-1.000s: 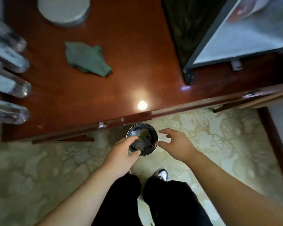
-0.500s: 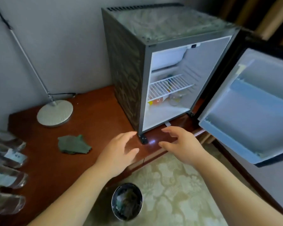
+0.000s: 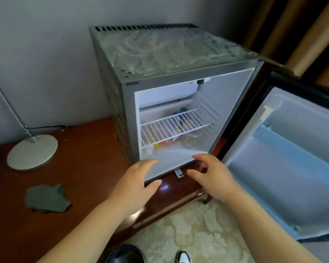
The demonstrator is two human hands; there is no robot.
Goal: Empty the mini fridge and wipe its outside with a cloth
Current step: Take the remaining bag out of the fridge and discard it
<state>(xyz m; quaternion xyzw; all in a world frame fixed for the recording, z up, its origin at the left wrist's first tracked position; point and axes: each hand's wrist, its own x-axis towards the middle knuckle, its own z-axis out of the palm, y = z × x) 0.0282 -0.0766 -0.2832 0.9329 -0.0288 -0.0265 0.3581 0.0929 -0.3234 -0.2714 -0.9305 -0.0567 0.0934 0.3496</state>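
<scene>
Hands reach toward the grey metal mini fridge (image 3: 175, 59) standing door-open on the reddish wooden desk (image 3: 87, 152): left hand (image 3: 135, 185) and right hand (image 3: 215, 179) both spread, fingers loose, grasping nothing. A crumpled green cloth (image 3: 46, 199) lies on the desk, well left.

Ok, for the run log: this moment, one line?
stage: emptying; fridge: items inside; door: open; left hand: open, empty; right hand: open, empty; cloth: on desk

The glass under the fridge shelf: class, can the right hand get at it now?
Probably yes: the door is wide open, the right hand is empty at the opening, and nothing stands before the glass.
</scene>
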